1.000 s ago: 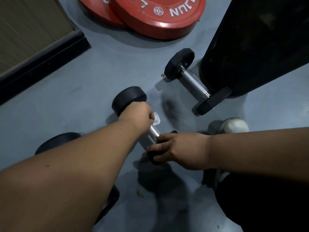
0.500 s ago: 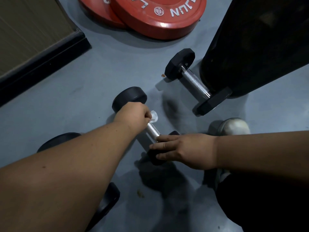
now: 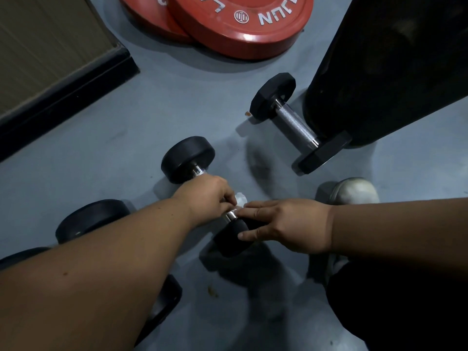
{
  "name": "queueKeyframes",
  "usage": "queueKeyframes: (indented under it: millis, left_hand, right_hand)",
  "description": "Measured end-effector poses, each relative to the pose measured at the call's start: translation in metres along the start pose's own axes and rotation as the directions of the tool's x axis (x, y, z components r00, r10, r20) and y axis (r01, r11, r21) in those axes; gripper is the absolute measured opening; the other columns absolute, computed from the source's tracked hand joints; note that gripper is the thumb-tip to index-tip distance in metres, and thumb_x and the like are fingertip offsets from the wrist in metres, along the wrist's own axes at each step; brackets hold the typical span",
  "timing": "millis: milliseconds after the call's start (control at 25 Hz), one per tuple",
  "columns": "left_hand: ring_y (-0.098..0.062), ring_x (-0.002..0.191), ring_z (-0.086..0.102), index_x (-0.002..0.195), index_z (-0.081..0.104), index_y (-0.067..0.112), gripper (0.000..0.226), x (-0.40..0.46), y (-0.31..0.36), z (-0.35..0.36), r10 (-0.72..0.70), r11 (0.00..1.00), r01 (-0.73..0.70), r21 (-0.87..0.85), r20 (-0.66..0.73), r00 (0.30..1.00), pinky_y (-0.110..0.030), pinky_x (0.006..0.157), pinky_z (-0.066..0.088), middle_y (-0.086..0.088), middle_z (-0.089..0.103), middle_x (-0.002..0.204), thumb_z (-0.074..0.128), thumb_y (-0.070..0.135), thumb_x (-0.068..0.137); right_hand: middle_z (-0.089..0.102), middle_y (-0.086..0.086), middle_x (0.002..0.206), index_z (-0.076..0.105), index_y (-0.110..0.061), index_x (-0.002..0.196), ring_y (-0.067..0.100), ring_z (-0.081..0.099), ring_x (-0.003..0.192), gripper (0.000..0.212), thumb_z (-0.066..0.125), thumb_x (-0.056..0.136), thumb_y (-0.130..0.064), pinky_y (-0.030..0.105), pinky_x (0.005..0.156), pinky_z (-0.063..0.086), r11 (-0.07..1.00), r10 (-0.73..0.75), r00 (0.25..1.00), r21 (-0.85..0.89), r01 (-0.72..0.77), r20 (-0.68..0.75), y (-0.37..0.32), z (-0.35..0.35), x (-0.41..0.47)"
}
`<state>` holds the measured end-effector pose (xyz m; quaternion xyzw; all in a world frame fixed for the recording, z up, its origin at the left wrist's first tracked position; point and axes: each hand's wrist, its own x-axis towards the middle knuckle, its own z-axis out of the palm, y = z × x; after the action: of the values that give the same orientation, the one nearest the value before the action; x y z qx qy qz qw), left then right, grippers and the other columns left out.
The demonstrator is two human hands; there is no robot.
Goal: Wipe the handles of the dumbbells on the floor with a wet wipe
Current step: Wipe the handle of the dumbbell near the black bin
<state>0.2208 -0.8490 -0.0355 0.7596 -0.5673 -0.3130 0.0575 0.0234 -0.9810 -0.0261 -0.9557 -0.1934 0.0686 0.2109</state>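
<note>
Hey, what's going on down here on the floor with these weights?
A person is wiping a round-headed dumbbell lying on the grey floor. The left hand grips its metal handle through a wet wipe, close to the near end. The right hand rests on the near head, steadying it. A hex dumbbell lies beyond, untouched, beside a large black object. Another dumbbell sits partly under the left forearm, and red weight plates lie at the top.

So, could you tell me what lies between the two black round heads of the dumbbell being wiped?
The chrome handle, gripped by the left hand with the white wipe; head view.
</note>
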Motion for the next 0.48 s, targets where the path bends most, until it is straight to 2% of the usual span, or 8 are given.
queueKeyframes:
  millis: [120, 320, 480]
  left_hand:
    - [-0.009, 0.097, 0.062, 0.096, 0.075, 0.036, 0.012, 0.001, -0.007, 0.0, -0.062, 0.998, 0.062, -0.013, -0.057, 0.996, -0.035, 0.085, 0.053, 0.016, 0.066, 0.099, 0.068, 0.038, 0.086]
    - [-0.018, 0.094, 0.063, 0.09, 0.075, 0.032, 0.008, 0.007, -0.019, -0.012, -0.186, 0.983, 0.184, -0.029, -0.151, 0.971, -0.036, 0.081, 0.053, 0.011, 0.065, 0.094, 0.068, 0.031, 0.086]
    - [-0.026, 0.085, 0.061, 0.084, 0.071, 0.022, 0.012, 0.013, -0.018, -0.01, -0.281, 0.943, 0.311, 0.115, -0.216, 0.935, -0.032, 0.068, 0.052, 0.003, 0.059, 0.096, 0.06, 0.017, 0.086]
  right_hand:
    - [0.057, 0.017, 0.143, 0.07, -0.022, 0.128, 0.035, 0.06, 0.126, 0.06, 0.065, 0.075, 0.005, 0.037, 0.083, 0.059, 0.999, 0.001, 1.0, -0.037, 0.0, 0.011, -0.003, -0.003, 0.004]
    - [0.057, 0.018, 0.142, 0.069, -0.021, 0.129, 0.036, 0.061, 0.124, 0.061, 0.068, 0.076, 0.007, 0.041, 0.081, 0.062, 1.0, 0.017, 1.0, -0.008, -0.017, 0.022, -0.003, -0.002, 0.003]
    - [0.058, 0.018, 0.141, 0.07, -0.022, 0.128, 0.035, 0.062, 0.123, 0.066, 0.071, 0.07, 0.009, 0.038, 0.078, 0.062, 1.0, 0.012, 1.0, -0.023, -0.011, 0.017, -0.004, -0.004, 0.005]
